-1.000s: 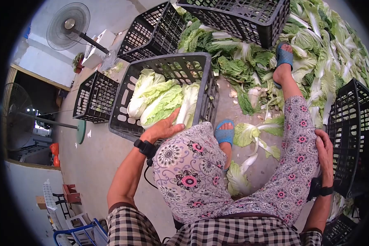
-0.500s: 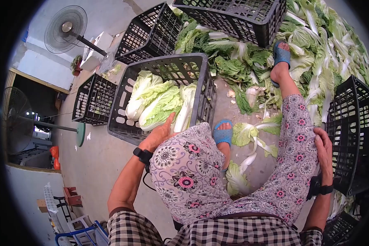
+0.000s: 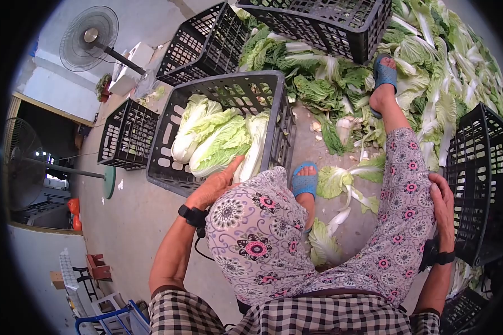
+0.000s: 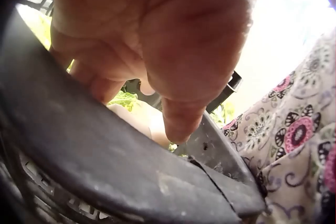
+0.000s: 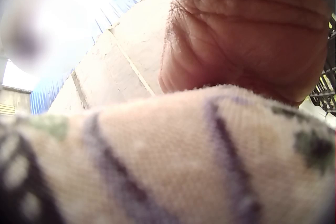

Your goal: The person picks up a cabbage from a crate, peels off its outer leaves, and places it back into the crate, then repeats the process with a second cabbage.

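My left hand (image 3: 223, 176) lies on the near rim of a grey plastic crate (image 3: 170, 120), its fingers stretched toward the napa cabbages (image 3: 218, 142) packed inside. The left wrist view shows the left hand (image 4: 157, 40) over the dark rim (image 4: 105, 166), with a fingertip pointing down beside a pale cabbage (image 4: 128, 108). My right hand (image 3: 442, 204) rests flat on my right knee in flowered trousers (image 3: 397, 223), holding nothing. In the right wrist view the right hand (image 5: 247, 29) presses on the patterned cloth (image 5: 157, 155).
Empty black crates stand at the left (image 3: 126, 134), at the back (image 3: 207, 47), at the top (image 3: 324, 22) and at the right (image 3: 480, 173). Loose cabbages and leaves (image 3: 430, 72) cover the floor ahead. Trimmed leaves (image 3: 341, 184) lie between my sandalled feet. Two fans (image 3: 89, 36) stand at the left.
My left hand drew back slightly along the crate rim, then reached toward the cabbages again. The right hand stays on the knee.
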The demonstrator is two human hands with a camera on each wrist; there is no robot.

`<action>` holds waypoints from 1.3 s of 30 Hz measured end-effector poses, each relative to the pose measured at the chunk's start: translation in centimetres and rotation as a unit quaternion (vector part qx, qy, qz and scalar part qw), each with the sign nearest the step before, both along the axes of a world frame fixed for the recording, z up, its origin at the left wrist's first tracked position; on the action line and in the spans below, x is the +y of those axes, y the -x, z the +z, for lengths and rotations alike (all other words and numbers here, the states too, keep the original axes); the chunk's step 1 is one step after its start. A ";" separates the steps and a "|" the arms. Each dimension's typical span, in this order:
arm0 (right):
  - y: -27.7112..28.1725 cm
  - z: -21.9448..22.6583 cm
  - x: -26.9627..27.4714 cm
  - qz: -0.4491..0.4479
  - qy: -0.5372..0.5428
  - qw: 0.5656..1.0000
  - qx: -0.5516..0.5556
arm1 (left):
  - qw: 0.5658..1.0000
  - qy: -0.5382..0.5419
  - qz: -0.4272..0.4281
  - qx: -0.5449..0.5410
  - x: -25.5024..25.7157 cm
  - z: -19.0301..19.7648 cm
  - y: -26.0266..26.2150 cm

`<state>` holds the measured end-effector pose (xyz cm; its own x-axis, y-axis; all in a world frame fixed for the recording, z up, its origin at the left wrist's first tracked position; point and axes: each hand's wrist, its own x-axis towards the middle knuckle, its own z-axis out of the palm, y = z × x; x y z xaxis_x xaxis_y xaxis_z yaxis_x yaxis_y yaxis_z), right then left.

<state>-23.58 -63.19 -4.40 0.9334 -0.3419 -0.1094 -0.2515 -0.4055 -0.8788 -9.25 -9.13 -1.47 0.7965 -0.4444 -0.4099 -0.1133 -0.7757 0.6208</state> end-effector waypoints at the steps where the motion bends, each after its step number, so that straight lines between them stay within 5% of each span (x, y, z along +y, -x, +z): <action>1: 0.0 0.0 0.0 0.000 0.000 1.000 0.000 | 0.999 -0.026 -0.016 -0.011 -0.3 0.5 0.0; 21: 0.1 -0.1 -0.1 -0.007 -0.021 1.000 0.001 | 1.000 0.008 -0.013 -0.003 -0.6 0.1 -0.1; 29: 0.1 0.0 0.0 -0.010 -0.027 1.000 -0.001 | 0.995 0.065 0.050 0.063 -0.5 -0.6 -0.2; 34: 0.1 0.1 0.1 -0.009 -0.030 1.000 -0.002 | 0.987 0.014 0.091 0.135 -2.7 2.6 0.2; 39: 0.1 0.3 0.1 0.003 -0.022 1.000 0.006 | 0.993 0.027 0.076 0.083 -2.1 1.5 0.1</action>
